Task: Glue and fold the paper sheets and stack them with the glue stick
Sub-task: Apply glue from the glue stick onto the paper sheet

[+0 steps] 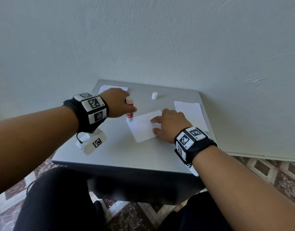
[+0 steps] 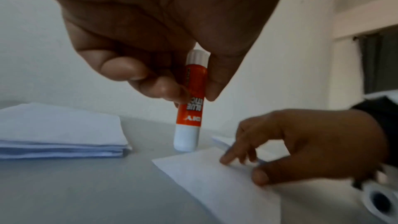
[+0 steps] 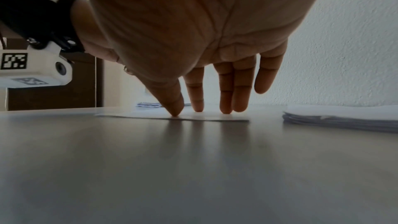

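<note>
Fingertips (image 3: pixel 226 111) of the right hand (image 1: pixel 170 125), spread and straight, press the white folded paper sheet (image 1: pixel 143 129) flat at table centre. At its ten o'clock, the left hand (image 1: pixel 116 104) pinches the uncapped red-and-white glue stick (image 1: pixel 129 109), inverted. Folded sheets (image 2: pixel 60 130) lie stacked at eleven o'clock; unfolded white sheets (image 1: pixel 190 112) wait at three, so several probably remain.
</note>
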